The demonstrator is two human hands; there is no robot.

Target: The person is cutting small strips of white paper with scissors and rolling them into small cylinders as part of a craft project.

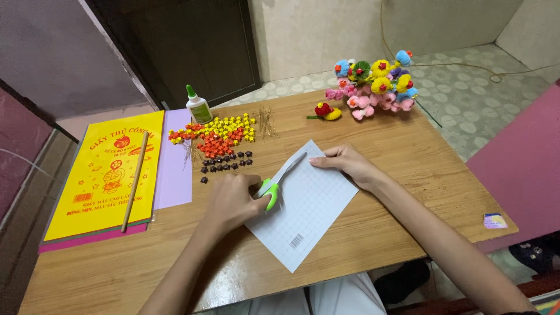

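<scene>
Gripping green-handled scissors (274,185), the left hand (233,201) is closed around the plastic loops; the thin metal blades point up-right toward the counter's far edge, long axis diagonal. The scissors lie over a flat sheet of white gridded paper (309,213), set as a diamond near the middle of the smooth wooden counter (408,151), one corner at the near edge. The right hand (344,160) rests fingers-down on the sheet's upper corner, pinning it, grasping nothing. Small folded paper stars (219,137) lie behind; a slim wooden stick (135,181) sits on a glossy yellow paper pack (99,192).
</scene>
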